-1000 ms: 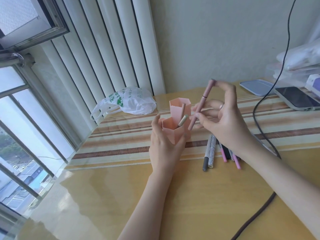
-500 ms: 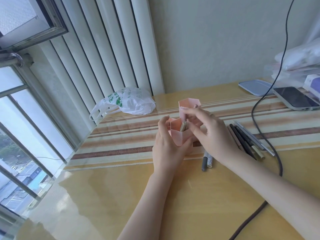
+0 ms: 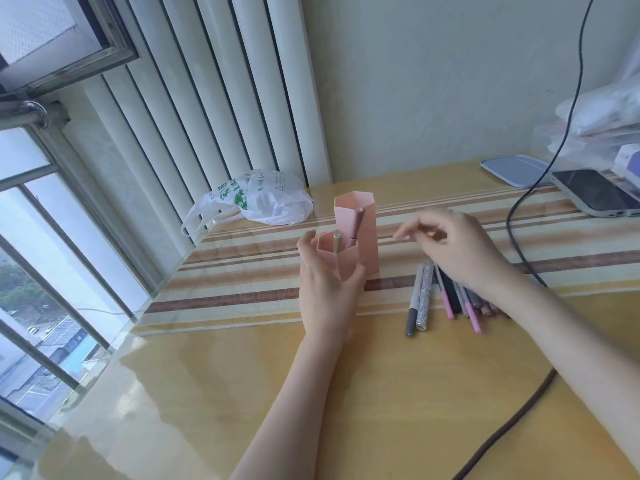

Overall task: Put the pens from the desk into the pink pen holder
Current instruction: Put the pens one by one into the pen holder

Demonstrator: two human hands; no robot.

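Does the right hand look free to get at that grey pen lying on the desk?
Probably yes. The right hand holds nothing and hovers just above the row of pens. The grey pen lies at the row's outer left edge, uncovered, with bare desk beside it.

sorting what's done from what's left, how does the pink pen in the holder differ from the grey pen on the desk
The pink pen stands tilted inside the pink pen holder; the grey pen lies flat on the desk. The pink pen is partly hidden by the holder's wall; the grey pen shows in full. The pink pen is alongside a gold pen; the grey pen lies beside a glittery silver one. Neither is being held.
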